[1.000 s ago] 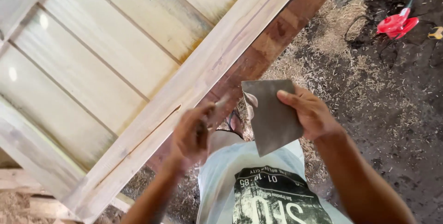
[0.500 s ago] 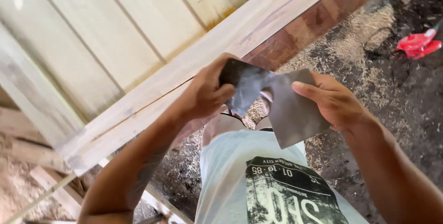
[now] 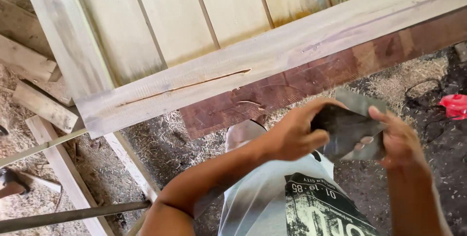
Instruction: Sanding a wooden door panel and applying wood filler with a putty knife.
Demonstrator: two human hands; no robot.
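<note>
A dark grey sheet of sandpaper is folded over between both my hands, just below the near edge of the panel. My left hand pinches its left side, thumb on top. On the right, my right hand grips the other side with fingers curled behind it. Above them lies a pale wooden panelled frame, its near rail marked by a long thin crack. A reddish-brown board runs under that rail.
Sawdust and shavings cover the ground. Loose timber offcuts lie at the left, and a metal bar crosses the lower left. A red tool with a black cable sits at the right edge.
The view has swung left and down, so the frame's corner now shows. My hands have folded the sandpaper sheet over and moved it right, lower in view.
</note>
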